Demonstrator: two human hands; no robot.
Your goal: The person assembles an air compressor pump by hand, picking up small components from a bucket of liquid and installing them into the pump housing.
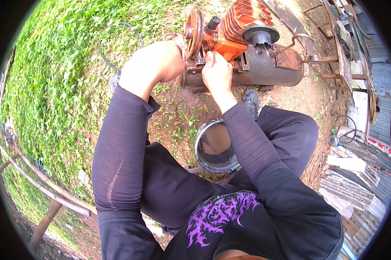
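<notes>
An air compressor with an orange finned pump head (pixel 241 26) on a dark, rusty tank (pixel 269 69) stands on the ground in front of me. Its orange pulley wheel (pixel 194 34) is at the left end. My left hand (pixel 163 60) is closed beside the pulley, against the rusty metal below it; its fingertips are hidden behind the hand. Just to the right, my right hand (pixel 217 71) is closed at the slotted metal base under the pump, thumb upward. What either hand grips is too small or hidden to make out.
Between my legs stands a round bucket (pixel 217 141) of murky water. Grass (pixel 61 78) spreads to the left, with a bent black cable (pixel 102 52) on it. Wooden poles (pixel 43 177) are at the lower left. Stacked boards (pixel 347 190) and corrugated metal sheets (pixel 381 86) line the right side.
</notes>
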